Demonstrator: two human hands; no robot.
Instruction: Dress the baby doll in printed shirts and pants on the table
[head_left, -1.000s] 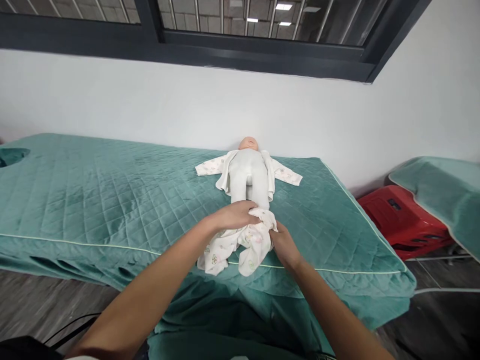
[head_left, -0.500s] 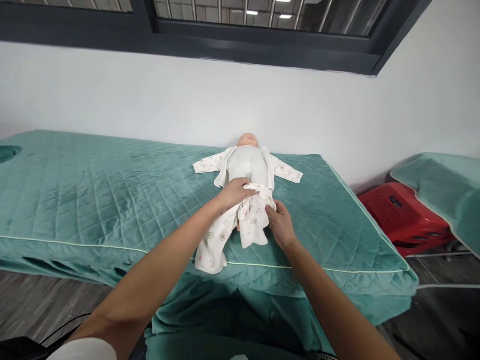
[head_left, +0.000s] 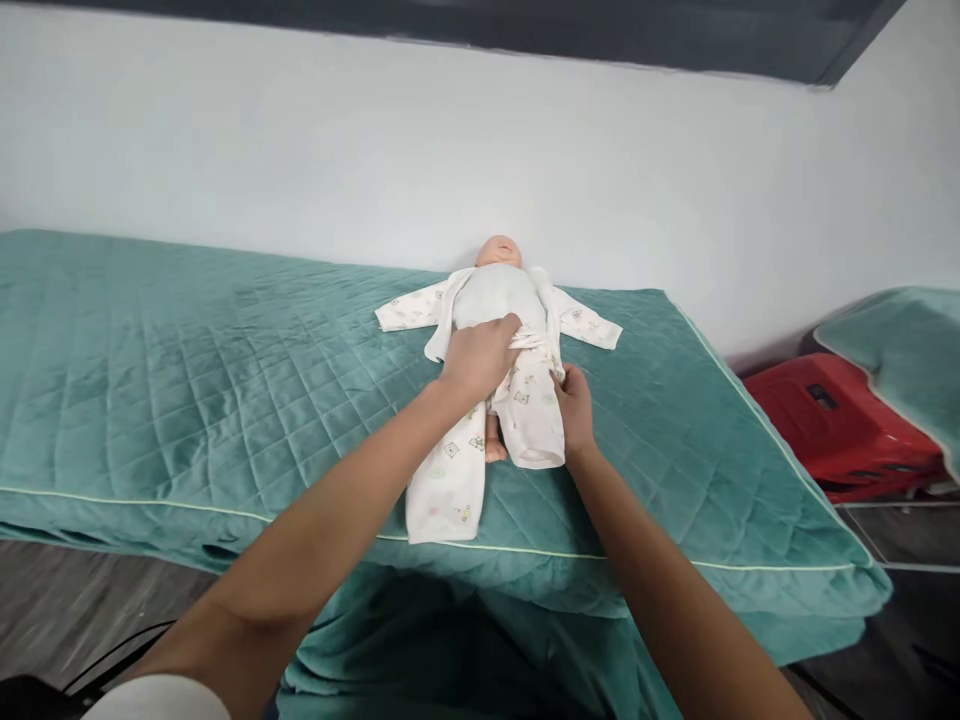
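A baby doll lies on its back, head toward the wall, wearing an open white printed jacket with its sleeves spread. White patterned baby pants cover part of its legs. One pant leg hangs toward the bed's front edge; a doll's foot shows between the two legs. My left hand is closed on the waistband at the doll's belly. My right hand grips the side of the other pant leg, its fingertips partly hidden by the cloth.
The doll rests on a bed with a green quilted cover, against a white wall. A red plastic case stands to the right, beneath another green cover. A dark window frame runs along the top.
The pants' waistband has moved up the doll toward its belly, and the bunched pant leg has spread out flatter. Both hands have shifted upward; the view has tilted down.
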